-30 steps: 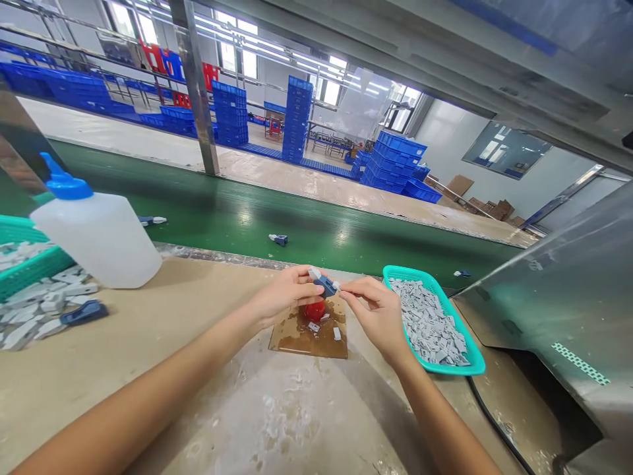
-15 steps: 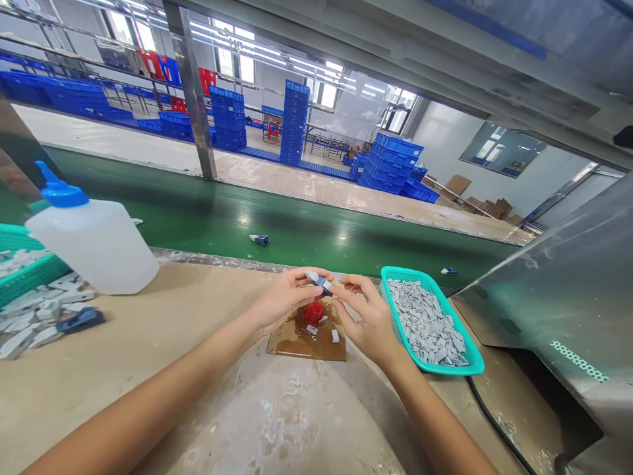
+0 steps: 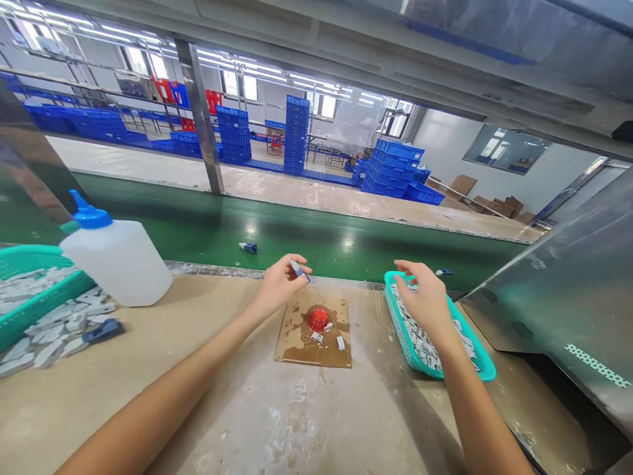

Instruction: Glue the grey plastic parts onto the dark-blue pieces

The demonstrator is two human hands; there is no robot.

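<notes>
My left hand (image 3: 285, 278) pinches a small grey-and-navy plastic part (image 3: 299, 270) near the table's far edge. My right hand (image 3: 422, 295) is over a turquoise basket (image 3: 406, 348) heaped with small light-grey plastic pieces (image 3: 424, 344); its fingers are apart and hold nothing that I can see. Between the hands lies a wet brown board (image 3: 309, 356). On it stand a small red cap-like object (image 3: 319, 319) and several loose grey pieces (image 3: 341, 343).
A white squeeze bottle (image 3: 121, 260) with a blue nozzle stands at left, beside another turquoise basket (image 3: 54, 307) and a pile of grey pieces (image 3: 54, 340). Behind the table runs a green conveyor belt (image 3: 208, 231) carrying a few navy-and-grey parts (image 3: 248, 247). A metal panel (image 3: 558, 284) rises at right.
My right hand has left the part and moved right, over the basket. My left hand keeps the part and has shifted slightly left. A navy part on the belt appears further left.
</notes>
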